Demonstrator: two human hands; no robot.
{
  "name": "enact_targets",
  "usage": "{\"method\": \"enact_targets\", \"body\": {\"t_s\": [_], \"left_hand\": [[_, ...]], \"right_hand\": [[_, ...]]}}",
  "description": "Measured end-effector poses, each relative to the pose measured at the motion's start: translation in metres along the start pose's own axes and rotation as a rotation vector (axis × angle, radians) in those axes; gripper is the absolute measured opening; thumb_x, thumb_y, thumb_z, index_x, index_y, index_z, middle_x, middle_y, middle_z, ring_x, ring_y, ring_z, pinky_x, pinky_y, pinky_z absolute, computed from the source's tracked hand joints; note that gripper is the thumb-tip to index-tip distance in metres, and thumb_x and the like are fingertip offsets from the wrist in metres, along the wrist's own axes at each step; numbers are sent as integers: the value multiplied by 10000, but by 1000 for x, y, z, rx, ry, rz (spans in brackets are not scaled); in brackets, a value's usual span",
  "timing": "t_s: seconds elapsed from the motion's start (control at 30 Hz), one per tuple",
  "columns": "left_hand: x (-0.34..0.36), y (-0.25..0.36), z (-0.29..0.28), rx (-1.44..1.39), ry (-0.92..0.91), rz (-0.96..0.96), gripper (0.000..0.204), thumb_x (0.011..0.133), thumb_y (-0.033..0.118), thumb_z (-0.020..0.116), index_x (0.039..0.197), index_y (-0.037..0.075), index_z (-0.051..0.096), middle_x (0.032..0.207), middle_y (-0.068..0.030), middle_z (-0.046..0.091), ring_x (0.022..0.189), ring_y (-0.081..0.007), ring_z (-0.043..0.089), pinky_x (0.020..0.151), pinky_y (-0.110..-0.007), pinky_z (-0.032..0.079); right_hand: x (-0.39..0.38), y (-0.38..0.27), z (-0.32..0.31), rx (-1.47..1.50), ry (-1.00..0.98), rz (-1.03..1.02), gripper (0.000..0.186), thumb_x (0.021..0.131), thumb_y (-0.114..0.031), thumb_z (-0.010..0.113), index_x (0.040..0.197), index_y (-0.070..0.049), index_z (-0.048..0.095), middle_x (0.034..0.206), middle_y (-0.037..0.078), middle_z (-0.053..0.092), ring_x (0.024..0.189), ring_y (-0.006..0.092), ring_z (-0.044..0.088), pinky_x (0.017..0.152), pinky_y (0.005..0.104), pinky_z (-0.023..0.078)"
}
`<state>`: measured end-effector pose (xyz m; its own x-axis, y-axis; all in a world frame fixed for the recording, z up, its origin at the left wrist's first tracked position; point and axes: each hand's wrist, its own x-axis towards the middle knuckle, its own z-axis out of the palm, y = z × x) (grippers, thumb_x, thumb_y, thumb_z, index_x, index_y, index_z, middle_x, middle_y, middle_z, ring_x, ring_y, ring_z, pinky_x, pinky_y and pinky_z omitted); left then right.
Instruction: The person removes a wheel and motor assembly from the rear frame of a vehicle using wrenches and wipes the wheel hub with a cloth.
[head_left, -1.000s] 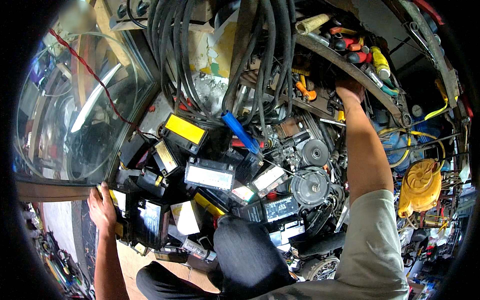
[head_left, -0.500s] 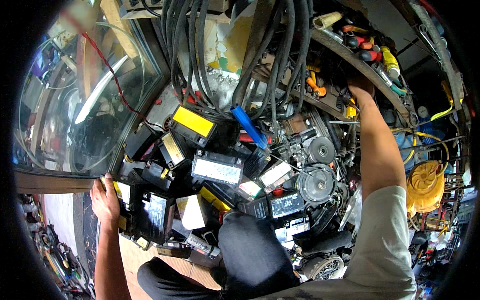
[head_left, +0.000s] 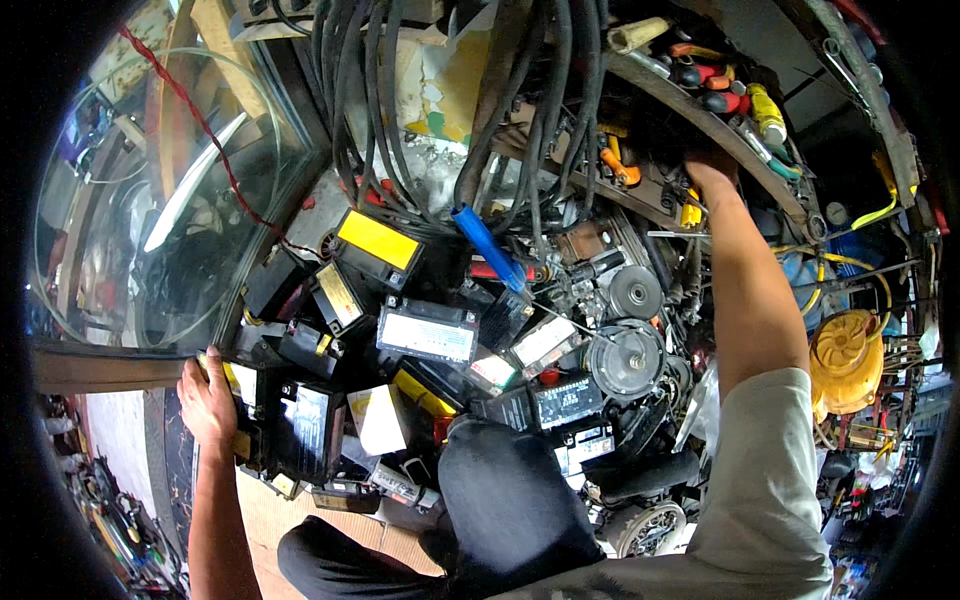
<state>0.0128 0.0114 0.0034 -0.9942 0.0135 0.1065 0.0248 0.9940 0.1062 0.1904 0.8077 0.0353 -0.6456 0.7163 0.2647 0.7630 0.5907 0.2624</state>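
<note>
My left hand (head_left: 208,402) rests at the left, where the brown frame (head_left: 120,368) of a glass panel meets a black battery (head_left: 246,380) with a yellow-and-white label. Its fingers look extended against that corner, apparently without grasping anything. At the upper right, my right hand (head_left: 712,172) reaches down into a dark tool rack (head_left: 690,108). Its fingers are lost in shadow behind the rack's curved bar, so what they touch is hidden. Just below that hand is a yellow tool handle (head_left: 690,212), and an orange-handled tool (head_left: 620,168) lies to its left.
Several batteries, one with a white label (head_left: 428,332), crowd the floor before my knees. A blue-handled screwdriver (head_left: 487,247) leans among them. Black cables (head_left: 350,100) hang above. Round metal engine parts (head_left: 627,362) lie right of the batteries; a yellow fan-like part (head_left: 848,360) sits farther right.
The whole view has shifted slightly, with things sitting a little farther left. Both hands stay in about the same places, the right still inside the rack.
</note>
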Motion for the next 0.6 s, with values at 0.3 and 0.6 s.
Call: {"method": "enact_targets", "body": {"t_s": [0.3, 0.6], "left_hand": [[-5, -4, -3, 10, 55, -5, 600, 1055, 553, 442, 1071, -22, 610, 1076, -285, 653, 1084, -466, 581, 943, -551, 445], [0, 9, -2, -9, -21, -49, 634, 1056, 567, 437, 1210, -20, 620, 1198, -277, 645, 1164, -457, 568, 998, -532, 445]], "right_hand": [[-11, -167, -100, 275, -693, -252, 602, 1026, -519, 423, 1574, -270, 411, 1687, 79, 300, 1548, 306, 288, 1282, 479, 190], [-34, -84, -13, 253, 339, -290, 411, 975, -380, 591, 1288, -122, 659, 1356, 189, 633, 1262, 420, 570, 1088, 486, 455]]}}
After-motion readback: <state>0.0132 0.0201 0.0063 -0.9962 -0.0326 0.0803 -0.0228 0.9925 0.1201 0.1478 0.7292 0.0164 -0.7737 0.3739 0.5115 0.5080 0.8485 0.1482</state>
